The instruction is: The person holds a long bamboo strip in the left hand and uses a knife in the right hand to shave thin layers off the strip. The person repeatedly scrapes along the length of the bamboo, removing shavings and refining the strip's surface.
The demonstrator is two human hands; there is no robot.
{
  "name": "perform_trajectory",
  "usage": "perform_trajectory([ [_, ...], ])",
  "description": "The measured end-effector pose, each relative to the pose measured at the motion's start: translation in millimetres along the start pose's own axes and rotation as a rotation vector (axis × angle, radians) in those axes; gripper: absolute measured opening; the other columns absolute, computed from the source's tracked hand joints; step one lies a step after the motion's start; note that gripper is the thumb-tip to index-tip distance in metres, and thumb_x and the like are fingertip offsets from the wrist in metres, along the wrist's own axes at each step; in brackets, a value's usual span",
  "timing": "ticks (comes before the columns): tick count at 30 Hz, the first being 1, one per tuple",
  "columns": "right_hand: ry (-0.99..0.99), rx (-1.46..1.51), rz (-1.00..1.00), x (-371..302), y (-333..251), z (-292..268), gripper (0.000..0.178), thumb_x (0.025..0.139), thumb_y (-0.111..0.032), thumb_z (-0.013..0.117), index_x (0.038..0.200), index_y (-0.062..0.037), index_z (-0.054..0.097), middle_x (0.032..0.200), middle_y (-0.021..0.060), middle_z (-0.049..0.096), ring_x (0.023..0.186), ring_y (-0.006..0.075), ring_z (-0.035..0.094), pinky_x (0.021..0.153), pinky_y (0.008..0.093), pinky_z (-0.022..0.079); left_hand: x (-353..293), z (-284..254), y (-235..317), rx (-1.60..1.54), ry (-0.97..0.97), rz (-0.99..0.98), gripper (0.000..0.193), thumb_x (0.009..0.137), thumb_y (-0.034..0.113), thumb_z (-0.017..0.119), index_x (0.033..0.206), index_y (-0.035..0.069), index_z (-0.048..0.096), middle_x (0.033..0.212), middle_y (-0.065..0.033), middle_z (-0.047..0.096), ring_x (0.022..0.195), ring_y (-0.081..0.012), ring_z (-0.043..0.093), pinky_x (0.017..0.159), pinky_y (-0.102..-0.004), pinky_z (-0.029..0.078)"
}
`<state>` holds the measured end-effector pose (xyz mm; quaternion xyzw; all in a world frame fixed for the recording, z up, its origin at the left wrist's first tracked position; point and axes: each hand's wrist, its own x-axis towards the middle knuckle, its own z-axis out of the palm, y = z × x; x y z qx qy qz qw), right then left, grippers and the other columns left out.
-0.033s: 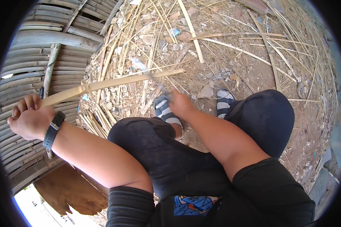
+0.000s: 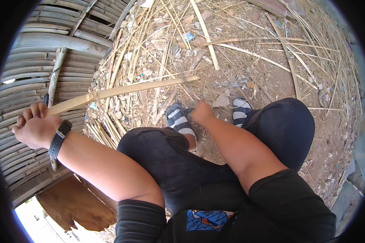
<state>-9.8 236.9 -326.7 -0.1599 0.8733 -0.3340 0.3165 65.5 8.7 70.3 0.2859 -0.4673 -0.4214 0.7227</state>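
Observation:
My left hand (image 2: 35, 128), with a dark watch on its wrist, is closed around one end of a long, pale bamboo strip (image 2: 125, 89). The strip slants up to the right, and its far tip lies in front of my knees. My right hand (image 2: 202, 114) is closed near that tip, above my sandalled feet. A thin, greyish knife blade (image 2: 187, 86) reaches up from my right fist toward the strip's end, smeared by motion. Fingers hide its handle. Whether blade and strip touch, I cannot tell.
A slatted bamboo wall (image 2: 32, 83) rises close on my left. Loose bamboo strips (image 2: 205, 34), shavings and bits of litter cover the ground ahead. A small bundle of split bamboo (image 2: 104, 131) lies beside my left knee. My sandals (image 2: 179, 118) rest on the dirt.
My right hand has shifted right, away from the strip's middle, and the blade has swung toward the strip's far end. My left hand and the strip have moved slightly right.

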Motion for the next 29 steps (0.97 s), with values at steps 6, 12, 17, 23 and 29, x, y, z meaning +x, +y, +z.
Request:
perform_trajectory([
  [6,-0.05,0.122,-0.008,-2,-41,-22,0.033,0.081,-0.014,0.063,0.109,0.0018,0.058,0.098,0.0279,0.067,0.096,0.0423,0.065,0.085,0.0473,0.051,3,1,0,-0.098,-0.138,-0.009,0.033,0.098,0.033,0.033,0.07,0.015,0.035,0.056,0.0023,0.027,0.047,-0.0122,0.022,0.043,-0.0263,0.018],
  [12,-0.175,0.161,-0.408,-25,-78,-19,0.043,0.082,-0.018,0.064,0.119,-0.0004,0.055,0.089,0.0226,0.069,0.084,0.0391,0.068,0.076,0.0444,0.055,11,-17,-2,-0.146,-0.204,-0.029,0.032,0.098,0.032,0.033,0.071,0.014,0.036,0.056,0.0018,0.027,0.047,-0.012,0.022,0.042,-0.0263,0.017],
  [17,-0.176,0.093,0.299,25,23,6,0.043,0.079,-0.015,0.066,0.117,0.0018,0.057,0.1,0.027,0.068,0.095,0.0418,0.067,0.086,0.0447,0.053,7,-9,-2,-0.098,-0.043,-0.067,0.032,0.097,0.032,0.034,0.071,0.014,0.034,0.057,0.0017,0.025,0.048,-0.0124,0.02,0.042,-0.0263,0.018],
  [23,-0.051,0.135,-0.131,-31,-75,-21,0.044,0.08,-0.016,0.065,0.12,0.0004,0.056,0.096,0.0261,0.067,0.093,0.0413,0.066,0.083,0.0468,0.053,0,-10,2,-0.128,-0.138,-0.034,0.031,0.097,0.032,0.035,0.071,0.015,0.035,0.057,0.0017,0.026,0.048,-0.0126,0.02,0.043,-0.0267,0.018],
  [29,-0.091,0.062,-0.199,-27,-35,-26,0.041,0.081,-0.014,0.068,0.117,-0.002,0.055,0.091,0.0249,0.068,0.088,0.0413,0.067,0.08,0.0468,0.054,1,-15,12,-0.157,-0.162,-0.092,0.034,0.098,0.036,0.034,0.071,0.016,0.036,0.057,0.001,0.028,0.048,-0.0129,0.022,0.043,-0.0271,0.019],
])
